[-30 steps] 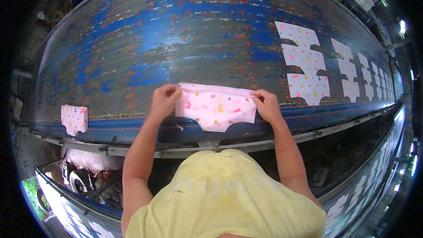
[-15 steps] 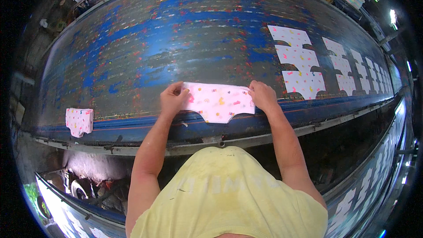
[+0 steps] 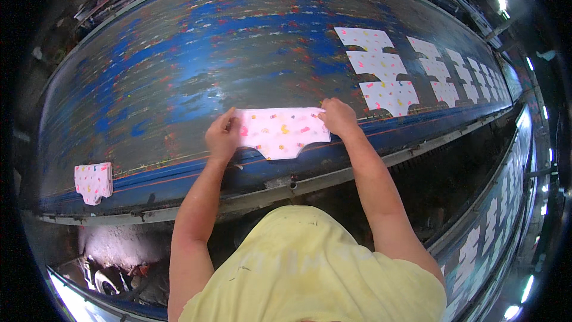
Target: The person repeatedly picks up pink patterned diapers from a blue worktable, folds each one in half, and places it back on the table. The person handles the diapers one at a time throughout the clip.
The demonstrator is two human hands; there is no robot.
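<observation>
A pink, panty-shaped cut fabric piece with small colourful prints lies at the near edge of the long table, its straight edge facing away from me. My left hand is at its left end, fingers bent together at the upper left corner and slightly blurred. With fingertips pinched, my right hand holds the upper right corner. Whether more layers lie under this piece is hard to see. Farther left, a small stack of similar printed pieces rests near the same edge.
The table has a dark surface streaked with blue and paint marks. Printed pieces lie in columns to the right, continuing into the distance. A metal rail runs along the near side. Another table with white pieces stands at lower right.
The whole view has turned slightly, shifting the printed columns left and up and the stack lower. My left fingers sit a little farther out along the piece's left end; my right hand keeps its corner.
</observation>
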